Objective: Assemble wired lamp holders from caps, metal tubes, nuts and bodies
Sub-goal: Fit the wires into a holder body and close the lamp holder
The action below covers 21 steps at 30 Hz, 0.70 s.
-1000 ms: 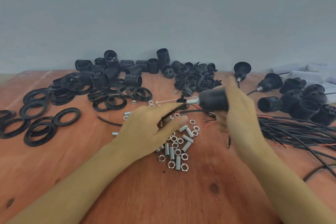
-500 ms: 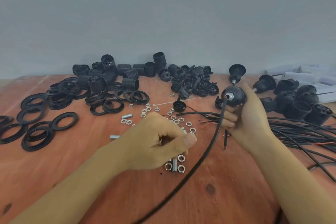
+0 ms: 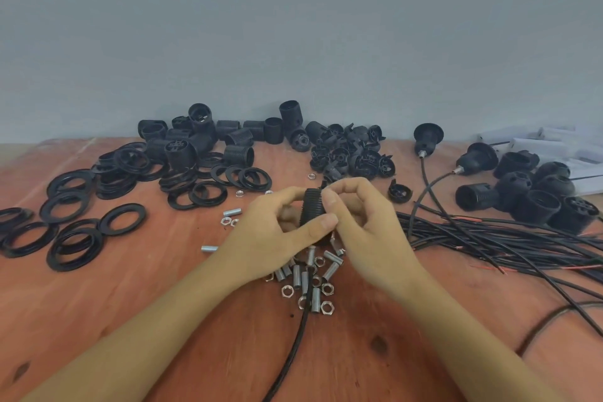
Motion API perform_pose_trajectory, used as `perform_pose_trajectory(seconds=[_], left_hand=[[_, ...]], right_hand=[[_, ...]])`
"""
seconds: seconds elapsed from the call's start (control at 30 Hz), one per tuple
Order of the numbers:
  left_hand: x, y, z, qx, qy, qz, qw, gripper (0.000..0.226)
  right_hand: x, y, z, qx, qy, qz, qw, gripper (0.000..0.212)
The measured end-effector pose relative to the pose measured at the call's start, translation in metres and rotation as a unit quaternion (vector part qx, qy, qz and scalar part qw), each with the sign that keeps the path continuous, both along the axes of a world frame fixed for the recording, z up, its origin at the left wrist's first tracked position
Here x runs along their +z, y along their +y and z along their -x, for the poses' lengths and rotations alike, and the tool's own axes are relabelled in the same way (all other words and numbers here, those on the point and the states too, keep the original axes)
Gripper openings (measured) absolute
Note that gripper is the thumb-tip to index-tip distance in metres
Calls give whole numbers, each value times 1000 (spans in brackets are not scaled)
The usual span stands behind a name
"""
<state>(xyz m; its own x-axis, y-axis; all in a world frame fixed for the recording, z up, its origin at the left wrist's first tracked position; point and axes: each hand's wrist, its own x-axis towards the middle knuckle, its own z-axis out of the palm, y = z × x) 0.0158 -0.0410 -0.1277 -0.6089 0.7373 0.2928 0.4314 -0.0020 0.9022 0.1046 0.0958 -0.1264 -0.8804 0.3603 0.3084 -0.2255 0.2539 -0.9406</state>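
Observation:
A black ribbed lamp holder (image 3: 311, 209) is held upright between both hands above the middle of the wooden table (image 3: 98, 303). My left hand (image 3: 274, 238) grips its lower part, thumb across the front. My right hand (image 3: 365, 228) pinches its top with thumb and forefinger. Its black cable (image 3: 293, 346) hangs down toward me. Beneath the hands lies a scatter of metal tubes and nuts (image 3: 310, 284).
Black rings (image 3: 75, 238) are spread at the left. Threaded black bodies (image 3: 202, 140) and caps (image 3: 352, 153) are piled at the back. Wired holders (image 3: 528, 192) and a bundle of black cables (image 3: 505, 245) lie at the right, white boxes (image 3: 554, 143) behind them.
My right hand has brought the holder from the right to the centre and turned it upright. My left hand has left the nuts and taken hold of the holder's lower part.

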Motion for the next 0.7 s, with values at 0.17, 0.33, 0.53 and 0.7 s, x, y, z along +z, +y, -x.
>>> perform_pose_trajectory(seconds=[0.17,0.33,0.53,0.7], left_hand=[[-2,-4,8,71,63,-39,995,44],[0,-16,16,193,130,-133,963,36],[2,-28,29,238,168,-185,939,39],[-2,-29,33,240,203,-160,936,44]], right_hand=[[7,3,14,-67,13,-53,996,17],[17,10,61,-67,-54,-263,961,13],[6,-22,109,2,-148,-527,837,37],[0,-31,129,-33,-147,-535,832,28]])
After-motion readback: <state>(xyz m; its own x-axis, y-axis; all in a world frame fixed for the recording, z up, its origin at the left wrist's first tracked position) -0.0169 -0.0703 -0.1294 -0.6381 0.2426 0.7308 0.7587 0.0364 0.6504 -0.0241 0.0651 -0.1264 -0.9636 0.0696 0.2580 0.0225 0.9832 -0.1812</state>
